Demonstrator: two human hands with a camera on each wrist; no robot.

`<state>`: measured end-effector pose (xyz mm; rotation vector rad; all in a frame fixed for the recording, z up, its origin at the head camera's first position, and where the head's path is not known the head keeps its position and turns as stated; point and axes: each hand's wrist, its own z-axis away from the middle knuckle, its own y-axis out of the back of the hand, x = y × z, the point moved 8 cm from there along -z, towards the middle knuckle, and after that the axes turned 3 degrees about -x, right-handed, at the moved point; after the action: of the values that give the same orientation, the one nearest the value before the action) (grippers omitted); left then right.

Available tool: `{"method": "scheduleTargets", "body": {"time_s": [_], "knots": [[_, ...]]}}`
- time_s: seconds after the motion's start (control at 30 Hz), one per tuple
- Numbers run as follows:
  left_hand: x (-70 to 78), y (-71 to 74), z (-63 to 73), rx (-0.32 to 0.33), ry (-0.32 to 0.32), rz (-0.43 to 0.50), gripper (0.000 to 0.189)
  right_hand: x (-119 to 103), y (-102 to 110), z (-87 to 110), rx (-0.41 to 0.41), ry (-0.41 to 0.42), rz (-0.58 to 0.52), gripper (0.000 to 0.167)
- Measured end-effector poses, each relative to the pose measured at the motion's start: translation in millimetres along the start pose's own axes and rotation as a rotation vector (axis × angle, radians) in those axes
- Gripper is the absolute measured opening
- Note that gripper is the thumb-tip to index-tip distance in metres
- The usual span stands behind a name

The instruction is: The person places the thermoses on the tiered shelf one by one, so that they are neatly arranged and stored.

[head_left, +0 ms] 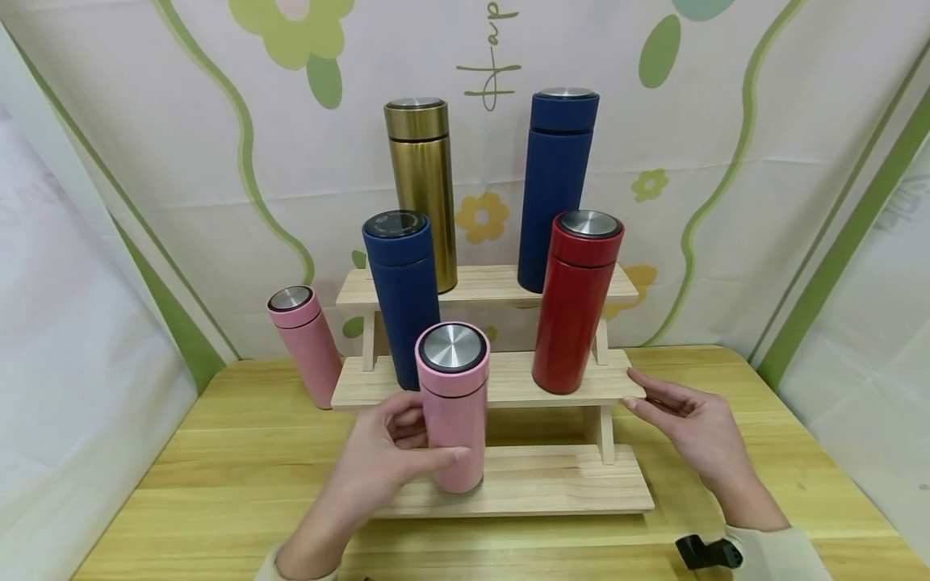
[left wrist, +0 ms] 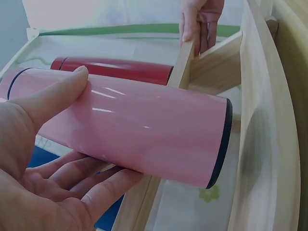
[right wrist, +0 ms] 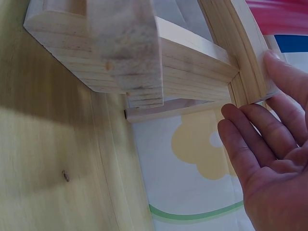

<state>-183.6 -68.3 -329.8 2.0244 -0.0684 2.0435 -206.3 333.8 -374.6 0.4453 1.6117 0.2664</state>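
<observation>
My left hand (head_left: 381, 452) grips a pink thermos bottle (head_left: 459, 424) with a steel lid, thumb on its near side and fingers behind. The bottle is upright over the bottom board of a three-step wooden stand (head_left: 559, 476). In the left wrist view its black-rimmed base (left wrist: 222, 144) looks slightly apart from the board. At the stand's right side, my right hand (head_left: 693, 428) pinches the end of the middle board (right wrist: 248, 79) between thumb and fingers. A blue bottle (head_left: 403, 298) and a red bottle (head_left: 580, 303) stand on that middle board.
On the top board stand a gold bottle (head_left: 425, 194) and a taller blue bottle (head_left: 559, 177). Another pink bottle (head_left: 308, 347) stands on the wooden table (head_left: 203, 476), left of the stand. A patterned cloth (head_left: 349, 161) hangs behind.
</observation>
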Motion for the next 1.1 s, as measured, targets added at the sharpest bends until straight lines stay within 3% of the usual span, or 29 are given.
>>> {"method": "scheduleTargets", "body": {"time_s": [0.23,0.87,1.1], "knots": [[0.8,-25.3,-7.1,-0.063,-0.041,0.016,0.063,0,0,0.2,-0.003,-0.001,-0.008,0.058],[2.9,-78.9,-24.8,-0.129,-0.088,0.085,0.057,-1,0,0.2,0.012,0.013,0.01,0.057],[3.9,-92.4,-29.5,-0.122,-0.093,0.075,0.058,-1,0,0.1,0.012,0.002,0.004,0.058]]}}
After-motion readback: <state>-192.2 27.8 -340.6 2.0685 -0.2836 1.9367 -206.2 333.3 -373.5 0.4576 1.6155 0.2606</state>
